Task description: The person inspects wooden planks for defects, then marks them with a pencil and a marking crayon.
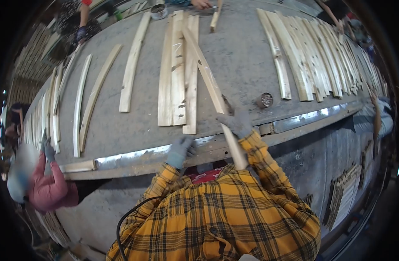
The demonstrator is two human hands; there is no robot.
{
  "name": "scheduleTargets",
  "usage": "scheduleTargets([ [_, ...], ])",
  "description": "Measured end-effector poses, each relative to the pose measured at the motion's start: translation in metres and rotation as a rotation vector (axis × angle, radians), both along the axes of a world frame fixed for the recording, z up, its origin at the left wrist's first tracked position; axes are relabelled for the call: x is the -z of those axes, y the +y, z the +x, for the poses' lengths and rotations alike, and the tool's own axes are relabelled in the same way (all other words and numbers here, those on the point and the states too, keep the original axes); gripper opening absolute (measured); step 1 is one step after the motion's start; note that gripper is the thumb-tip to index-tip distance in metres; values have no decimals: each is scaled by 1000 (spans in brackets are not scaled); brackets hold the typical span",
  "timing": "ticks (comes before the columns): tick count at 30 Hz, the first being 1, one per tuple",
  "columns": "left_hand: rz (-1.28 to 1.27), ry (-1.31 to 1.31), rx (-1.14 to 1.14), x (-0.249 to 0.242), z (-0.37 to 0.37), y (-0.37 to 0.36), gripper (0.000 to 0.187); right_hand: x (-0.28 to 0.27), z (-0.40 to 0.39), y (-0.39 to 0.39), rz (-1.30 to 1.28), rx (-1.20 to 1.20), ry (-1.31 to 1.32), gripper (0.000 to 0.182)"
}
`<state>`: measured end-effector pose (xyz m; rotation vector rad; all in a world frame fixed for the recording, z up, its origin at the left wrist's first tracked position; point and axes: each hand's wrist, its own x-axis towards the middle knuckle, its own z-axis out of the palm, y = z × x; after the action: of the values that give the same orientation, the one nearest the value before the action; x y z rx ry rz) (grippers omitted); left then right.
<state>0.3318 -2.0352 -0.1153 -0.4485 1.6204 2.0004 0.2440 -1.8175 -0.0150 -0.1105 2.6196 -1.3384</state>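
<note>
A long wooden board (208, 78) lies slantwise, its near end sticking out over the table's front edge close to my body. My right hand (237, 123), in a grey glove, is closed on this board near the edge. In a grey glove too, my left hand (180, 151) is at the table edge, left of the board, with its fingers curled; what it holds, if anything, is hidden. Just beyond my left hand, several pale boards (172, 74) lie side by side, and the far part of the slanted board reaches over them.
More boards (303, 56) lie in a row at the right, others (99, 82) at the left. A round tin (265, 100) stands right of my right hand, another (159, 11) at the far side. Co-workers are at the left (51, 187), right (373, 117) and far side.
</note>
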Motion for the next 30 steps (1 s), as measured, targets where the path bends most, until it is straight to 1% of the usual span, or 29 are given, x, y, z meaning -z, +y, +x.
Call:
scheduleTargets([
  [2,-326,350,-175,22,-26,-13,31,-35,13,28,428,6,-24,87],
  [4,-766,288,-138,-29,-56,-18,37,-59,25,55,466,99,21,85],
  [5,-764,286,-144,-24,-69,-16,37,-66,24,70,426,175,6,84],
  [6,-997,400,-127,-14,-80,-14,43,-71,22,88,386,247,-14,84],
  [7,-1229,515,-105,-8,-89,-13,48,-65,14,111,416,317,47,82],
  [8,-1230,512,-104,-12,-96,-8,48,-59,1,134,444,391,108,81],
  [10,-1321,238,81,-25,-110,6,62,-78,-29,163,885,339,197,77],
  [12,-1337,248,68,-13,-119,13,64,-64,-71,208,858,329,232,78],
  [13,-1357,252,61,-7,-119,12,67,-57,-90,218,826,317,260,78],
  [14,-1365,228,45,-6,-119,12,67,-55,-107,217,765,344,219,76],
  [17,-1338,231,-33,-8,-120,18,68,-43,-154,211,582,320,163,71],
  [18,-1345,213,-43,-12,-121,17,68,-23,-170,219,576,302,161,71],
  [19,-1298,196,-56,-17,-121,16,70,10,-189,238,507,256,245,73],
  [20,-1250,180,-70,-19,-120,13,72,30,-202,246,436,212,330,74],
  [21,-1245,275,-116,-2,-116,7,77,-6,-185,206,821,297,91,81],
  [22,-1252,259,-127,1,-108,-1,77,0,-183,209,816,279,91,81],
  [24,-890,241,-127,6,-88,-18,78,12,-190,234,952,298,104,87],
  [26,-876,202,-111,-5,-65,-34,77,12,-195,253,1043,405,65,87],
  [28,-574,128,-90,-10,-44,-49,77,-12,-196,224,1067,363,84,85],
  [29,-577,107,-94,-4,-33,-56,77,-15,-190,213,1097,341,95,83],
  [30,-463,142,-115,5,-24,-63,76,-8,-187,208,962,357,298,72],
])
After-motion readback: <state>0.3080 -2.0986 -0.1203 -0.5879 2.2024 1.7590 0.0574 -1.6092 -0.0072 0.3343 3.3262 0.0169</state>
